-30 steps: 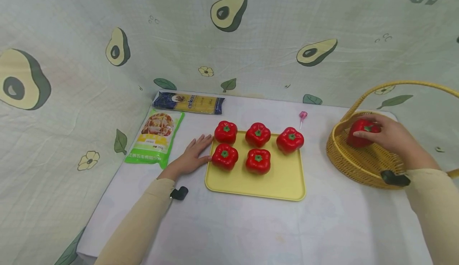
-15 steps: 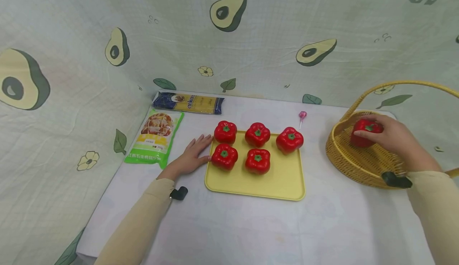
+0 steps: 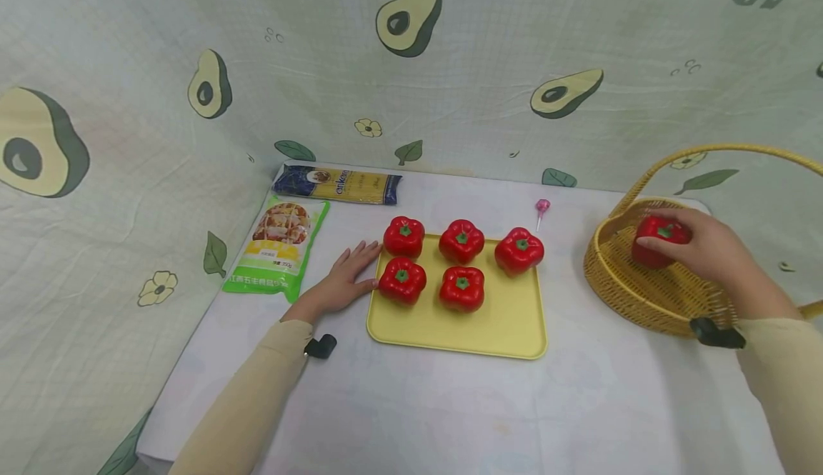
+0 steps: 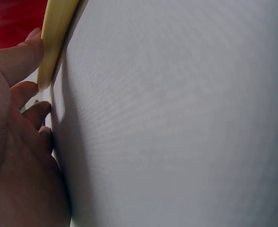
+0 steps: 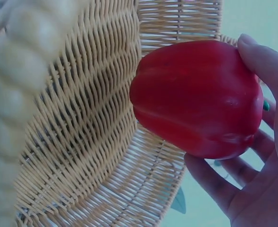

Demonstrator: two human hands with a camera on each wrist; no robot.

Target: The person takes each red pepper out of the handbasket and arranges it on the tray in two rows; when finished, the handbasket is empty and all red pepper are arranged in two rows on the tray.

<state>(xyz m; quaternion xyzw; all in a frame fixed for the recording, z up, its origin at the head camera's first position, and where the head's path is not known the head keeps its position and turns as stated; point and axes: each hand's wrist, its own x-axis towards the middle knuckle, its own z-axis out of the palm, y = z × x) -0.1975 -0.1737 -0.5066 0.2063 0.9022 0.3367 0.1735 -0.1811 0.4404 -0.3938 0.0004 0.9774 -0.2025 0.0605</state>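
Note:
A red bell pepper [image 3: 657, 243] with a green stem is gripped by my right hand [image 3: 714, 246] inside the wicker basket [image 3: 607, 282]. The right wrist view shows thumb and fingers around the stem end of the pepper [image 5: 195, 99], over the woven basket [image 5: 91, 94]. My left hand [image 3: 342, 282] lies flat with fingers straight at the left edge of the yellow tray [image 3: 450, 336]; its thumb touches the rim, seen in the left wrist view as a yellow edge [image 4: 58, 33]. Several red bell peppers [image 3: 463, 289] sit on the tray, stems up, one at its far left corner.
A blue and yellow pasta packet [image 3: 341, 185] lies at the back left, with a green and white food bag [image 3: 276, 246] before it. Behind the tray is a pink lollipop [image 3: 543, 207]. The basket's tall handle [image 3: 726, 148] arches over the right side.
My right hand has shifted slightly to the right inside the basket, carrying the bell pepper with it. My left hand and the peppers on the tray stay where they were.

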